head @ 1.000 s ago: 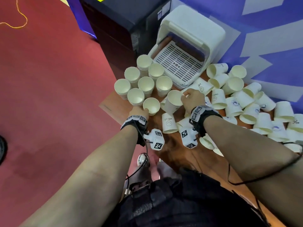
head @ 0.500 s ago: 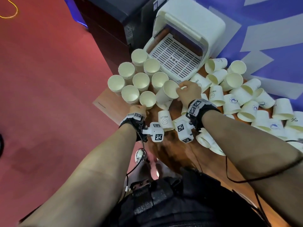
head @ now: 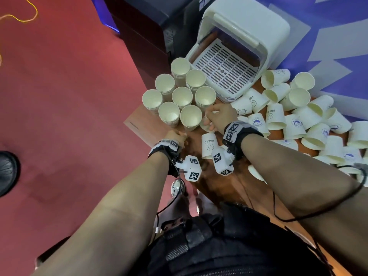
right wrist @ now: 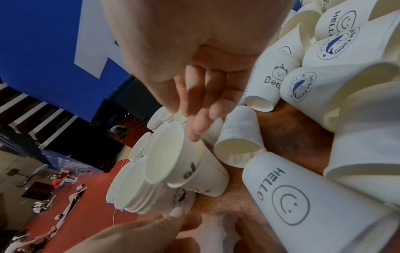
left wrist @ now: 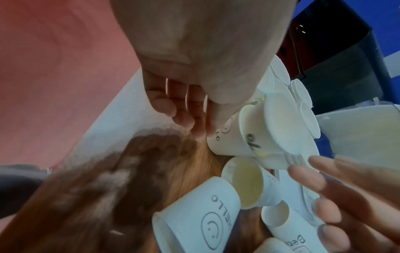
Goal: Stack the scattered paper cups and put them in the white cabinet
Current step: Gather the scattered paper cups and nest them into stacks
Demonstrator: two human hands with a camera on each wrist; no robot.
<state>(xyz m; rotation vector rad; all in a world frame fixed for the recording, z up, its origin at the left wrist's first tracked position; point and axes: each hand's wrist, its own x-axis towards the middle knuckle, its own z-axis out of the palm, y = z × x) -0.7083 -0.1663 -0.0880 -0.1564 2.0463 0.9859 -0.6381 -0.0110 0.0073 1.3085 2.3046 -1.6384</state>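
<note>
Eight upright stacks of nested cream paper cups [head: 182, 96], mouths up, are clustered at the corner of the brown wooden table [head: 223, 188], just in front of the cabinet.

One nearest stack [head: 190, 116] is being worked on. Its top cup [right wrist: 171, 154] sits tilted in the one below and is not yet fully seated.

One right hand [head: 219, 116]: the fingers are nearly straight and apart, the fingertips [right wrist: 194, 133] rest on the rim of the top cup, and nothing is gripped.

One left hand [head: 176, 135]: the fingers [left wrist: 184, 118] curl against the foot of the nearest stack and appear to steady it. The thumb's hold is hidden from the left wrist view.

More than two dozen loose cream paper cups [head: 298, 124] lie on their sides or inverted in a heap to the right of the stacks. They are printed variously with a smiley, a bear or a blue round badge. An exact count is not possible, as the heap runs off the frame.

One smiley-printed cup marked HELLO [head: 208, 145] stands inverted, between the two wrists.

One white rounded plastic cabinet [head: 249, 24] has its front open and a slotted white tray [head: 223, 70] exposed, with no cup on it.

Step in hand, by judgement: stacking, with most of the cups unsorted and nothing yet moved to the cabinet.

Next move, by judgement: press the top cup straight down until it nests, while the left hand keeps the stack from tipping. Then take the closest loose cup, likely the HELLO one, and turn it mouth up.
</note>
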